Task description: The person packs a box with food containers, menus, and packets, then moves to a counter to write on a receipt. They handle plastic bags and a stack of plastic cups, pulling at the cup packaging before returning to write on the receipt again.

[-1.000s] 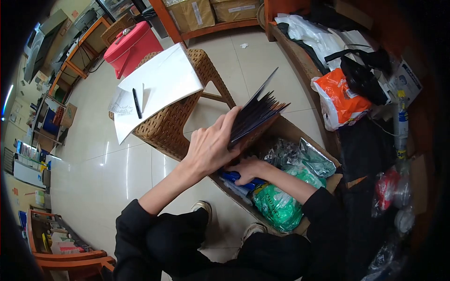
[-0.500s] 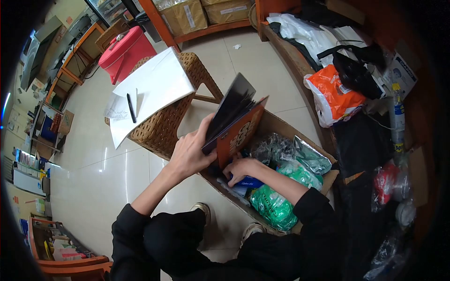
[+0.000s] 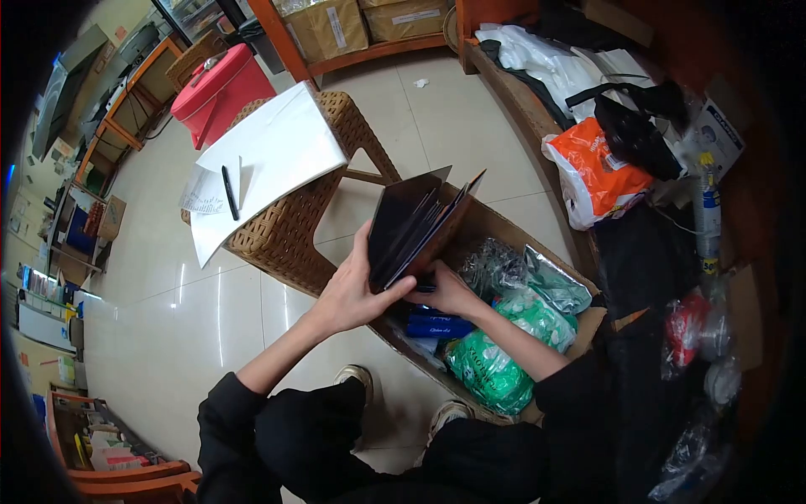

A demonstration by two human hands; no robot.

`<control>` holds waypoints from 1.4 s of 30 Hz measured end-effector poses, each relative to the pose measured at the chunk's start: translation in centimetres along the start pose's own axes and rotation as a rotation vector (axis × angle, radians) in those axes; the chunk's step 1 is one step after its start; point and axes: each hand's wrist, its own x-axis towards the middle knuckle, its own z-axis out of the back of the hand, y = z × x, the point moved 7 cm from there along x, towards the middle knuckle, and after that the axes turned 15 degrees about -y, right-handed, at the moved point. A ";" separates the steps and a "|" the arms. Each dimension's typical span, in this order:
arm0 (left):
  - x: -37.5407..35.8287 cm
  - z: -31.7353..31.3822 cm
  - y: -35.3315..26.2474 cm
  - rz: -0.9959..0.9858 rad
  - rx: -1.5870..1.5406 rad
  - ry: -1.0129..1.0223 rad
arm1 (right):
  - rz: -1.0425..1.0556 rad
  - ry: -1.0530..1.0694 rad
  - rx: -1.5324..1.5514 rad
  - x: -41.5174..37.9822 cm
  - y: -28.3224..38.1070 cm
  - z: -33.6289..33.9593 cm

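Observation:
My left hand [image 3: 357, 281] grips a stack of thin dark booklets [image 3: 411, 227] along its lower left side, thumb across the near edge. The stack stands tilted over the cardboard box [image 3: 395, 340], its covers fanned a little apart at the top. My right hand [image 3: 451, 294] is closed at the stack's lower right edge; its fingertips are partly hidden behind the thumb and the booklets. Below it in the box lie blue packets [image 3: 437, 325], a green plastic bag [image 3: 491, 365] and crumpled clear plastic [image 3: 491, 265].
A woven stool [image 3: 290, 231] beside the box bears white sheets [image 3: 281, 143] and a black pen [image 3: 229, 193]. Behind it stands a red cooler [image 3: 222, 92]. On the right, a low shelf holds an orange and white bag [image 3: 596, 172] and black bags [image 3: 638, 134].
My right hand has come up from the blue packets to the booklets' lower edge. The stack has turned, so the orange cover faces away and the covers spread wider.

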 end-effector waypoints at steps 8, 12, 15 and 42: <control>1.1 0.1 0.2 -0.077 -0.014 -0.052 | -0.452 -0.124 1.226 -0.5 4.0 4.2; 1.3 0.3 0.9 -0.166 0.169 -0.095 | -0.157 -0.441 0.887 0.2 6.9 6.8; 1.2 1.1 -0.5 -0.106 0.389 0.027 | -0.244 -0.421 0.723 0.8 4.3 3.3; 5.7 -6.6 8.7 0.147 0.185 0.051 | -0.445 -0.155 0.988 -0.6 2.3 -1.5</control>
